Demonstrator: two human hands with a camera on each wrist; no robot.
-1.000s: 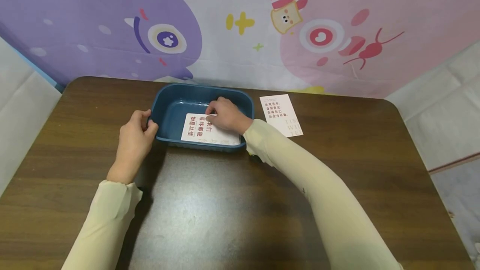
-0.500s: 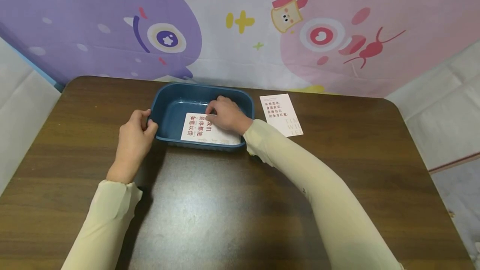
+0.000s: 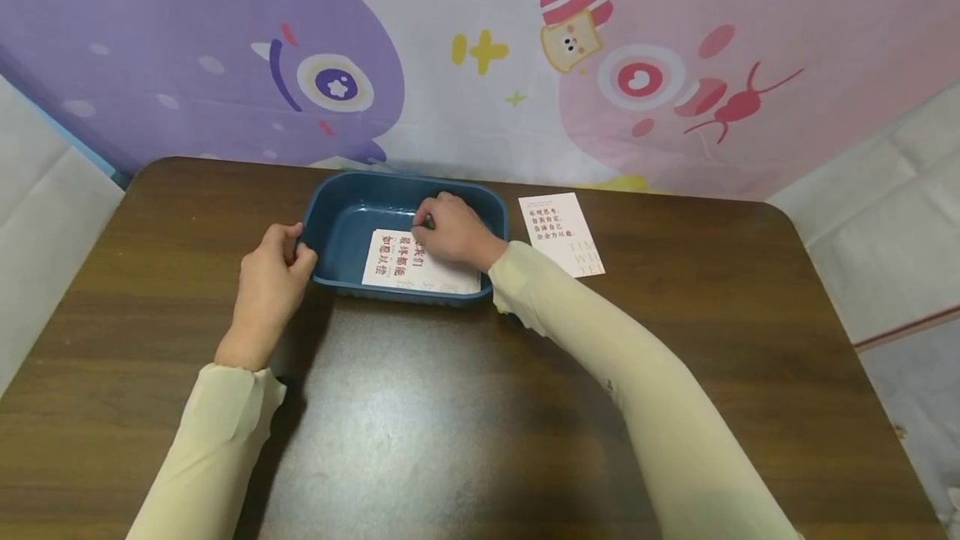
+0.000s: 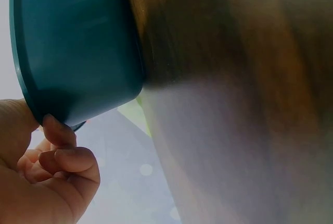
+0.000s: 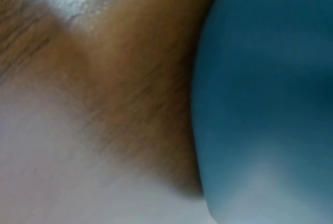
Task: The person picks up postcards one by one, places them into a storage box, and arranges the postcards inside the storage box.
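A blue plastic basin (image 3: 333, 227) stands near the table's back edge. My left hand (image 3: 268, 282) pinches its left rim; in the left wrist view, the thumb and curled fingers of the left hand (image 4: 54, 174) are at the rim. Inside, toward the right front, lies a white card (image 3: 386, 261) with red Chinese characters. A thin second edge shows along its left side. Reaching over the right rim, my right hand (image 3: 456, 232) pinches the card's back edge with thumb and forefinger, covering part of the print. The right wrist view shows only the basin's blurred wall (image 5: 265, 99).
Another white printed card (image 3: 558, 233) lies on the wooden table (image 3: 420, 407), right of the basin. Directly behind the table hangs a cartoon-patterned cloth (image 3: 465, 123). Pale sheeting flanks both sides.
Both hands and the basin hold their places; the whole head view has shifted slightly downward. The card under my right hand now shows a faint second edge at its left side.
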